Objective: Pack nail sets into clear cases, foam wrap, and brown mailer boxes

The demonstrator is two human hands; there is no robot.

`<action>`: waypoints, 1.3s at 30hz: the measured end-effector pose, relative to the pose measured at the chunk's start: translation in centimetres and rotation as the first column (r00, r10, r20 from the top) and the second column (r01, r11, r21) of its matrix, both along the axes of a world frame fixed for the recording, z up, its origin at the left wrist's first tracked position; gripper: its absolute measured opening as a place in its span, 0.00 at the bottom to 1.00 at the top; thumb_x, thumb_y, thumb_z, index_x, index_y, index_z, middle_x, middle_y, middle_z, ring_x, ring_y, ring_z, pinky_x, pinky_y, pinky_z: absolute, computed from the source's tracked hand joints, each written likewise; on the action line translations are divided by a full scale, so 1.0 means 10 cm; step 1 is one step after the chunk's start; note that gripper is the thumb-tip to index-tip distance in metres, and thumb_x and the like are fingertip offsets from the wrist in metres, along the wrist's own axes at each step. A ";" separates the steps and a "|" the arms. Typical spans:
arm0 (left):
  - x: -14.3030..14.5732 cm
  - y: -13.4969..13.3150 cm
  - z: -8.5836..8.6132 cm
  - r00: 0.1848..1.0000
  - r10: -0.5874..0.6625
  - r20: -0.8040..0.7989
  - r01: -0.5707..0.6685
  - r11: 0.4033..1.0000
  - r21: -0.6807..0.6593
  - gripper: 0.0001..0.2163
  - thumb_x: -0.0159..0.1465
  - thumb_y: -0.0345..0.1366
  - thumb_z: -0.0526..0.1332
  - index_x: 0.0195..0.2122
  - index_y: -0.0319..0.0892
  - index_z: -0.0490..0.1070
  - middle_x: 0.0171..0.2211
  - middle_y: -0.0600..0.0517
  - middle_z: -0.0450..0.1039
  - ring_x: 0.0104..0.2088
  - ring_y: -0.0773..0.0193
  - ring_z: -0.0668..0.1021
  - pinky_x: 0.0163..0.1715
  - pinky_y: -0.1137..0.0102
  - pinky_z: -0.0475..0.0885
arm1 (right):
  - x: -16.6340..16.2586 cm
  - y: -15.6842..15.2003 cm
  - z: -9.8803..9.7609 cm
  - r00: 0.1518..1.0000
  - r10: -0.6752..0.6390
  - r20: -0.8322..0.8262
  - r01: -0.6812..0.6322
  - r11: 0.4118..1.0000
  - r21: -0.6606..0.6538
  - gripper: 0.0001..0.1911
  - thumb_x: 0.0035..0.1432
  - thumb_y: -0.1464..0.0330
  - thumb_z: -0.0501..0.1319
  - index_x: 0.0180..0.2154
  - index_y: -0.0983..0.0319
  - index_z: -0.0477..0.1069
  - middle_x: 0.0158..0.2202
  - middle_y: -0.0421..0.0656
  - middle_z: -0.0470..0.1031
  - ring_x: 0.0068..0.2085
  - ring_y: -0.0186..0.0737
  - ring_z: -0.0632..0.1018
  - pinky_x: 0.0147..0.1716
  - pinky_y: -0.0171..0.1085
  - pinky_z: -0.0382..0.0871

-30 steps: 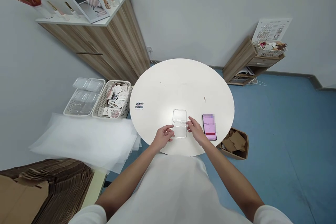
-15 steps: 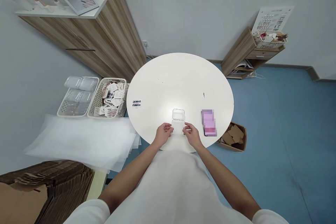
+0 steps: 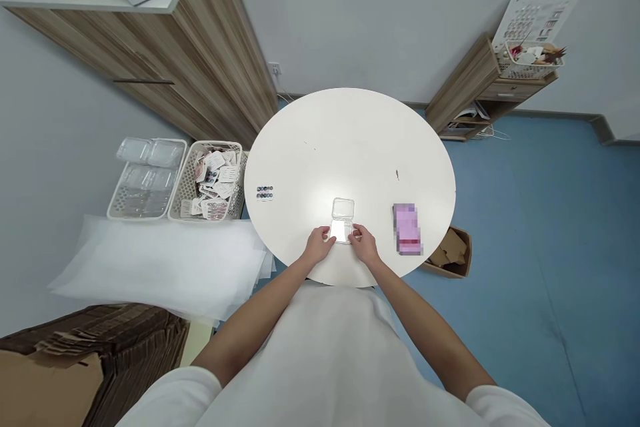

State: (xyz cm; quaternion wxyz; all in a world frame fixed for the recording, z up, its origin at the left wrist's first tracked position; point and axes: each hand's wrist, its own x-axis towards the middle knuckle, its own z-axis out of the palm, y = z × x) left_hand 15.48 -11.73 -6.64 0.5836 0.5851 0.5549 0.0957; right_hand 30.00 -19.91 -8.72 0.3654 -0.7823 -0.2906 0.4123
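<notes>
A clear plastic box [image 3: 343,209] with a hinged lid stands open near the front edge of the round white table, its lid tipped away from me. My left hand [image 3: 319,245] pinches the left side of its base between thumb and fingers. On the opposite side my right hand [image 3: 365,244] holds the base the same way. A bright white patch fills much of the base; whether it is a sheet or glare, I cannot tell. Further left on the table lies a small card with rows of dark, round-looking nail pieces [image 3: 265,193].
A phone with a blurred purple screen [image 3: 408,229] lies on the table's right. Left of the table stand a basket of small cards [image 3: 239,197] and a basket of clear boxes [image 3: 114,203], behind white sheets [image 3: 165,267]. A cardboard box [image 3: 463,267] sits on the floor at right.
The view has shifted slightly. A bright white area now shows in the box's base, which looked see-through before. Both hands keep hold of the box's sides.
</notes>
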 end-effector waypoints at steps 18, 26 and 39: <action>-0.21 0.02 -0.19 0.977 -0.145 0.157 0.165 0.979 -0.121 0.24 0.54 0.32 0.61 0.53 0.39 0.59 0.52 0.43 0.62 0.49 0.60 0.68 0.46 0.68 0.64 | -0.34 -0.24 0.07 0.969 -0.247 -0.017 0.246 0.969 -0.031 0.26 0.47 0.70 0.54 0.50 0.62 0.62 0.43 0.45 0.70 0.36 0.34 0.73 0.42 0.36 0.66; -0.19 -0.05 -0.14 0.982 -0.118 0.151 0.136 0.984 -0.118 0.24 0.54 0.34 0.62 0.52 0.39 0.61 0.54 0.42 0.61 0.51 0.57 0.67 0.49 0.65 0.63 | -0.26 -0.30 0.08 0.972 -0.233 -0.042 0.232 0.972 -0.025 0.24 0.44 0.70 0.55 0.48 0.62 0.64 0.42 0.45 0.71 0.41 0.36 0.73 0.44 0.37 0.65; -0.09 -0.11 -0.11 0.987 0.082 0.141 -0.059 0.985 -0.162 0.25 0.51 0.24 0.59 0.52 0.41 0.61 0.54 0.44 0.61 0.53 0.59 0.66 0.50 0.65 0.63 | 0.07 -0.25 -0.01 0.893 -0.192 -0.406 0.217 0.976 0.015 0.24 0.41 0.73 0.58 0.45 0.60 0.64 0.47 0.47 0.69 0.42 0.38 0.75 0.43 0.39 0.68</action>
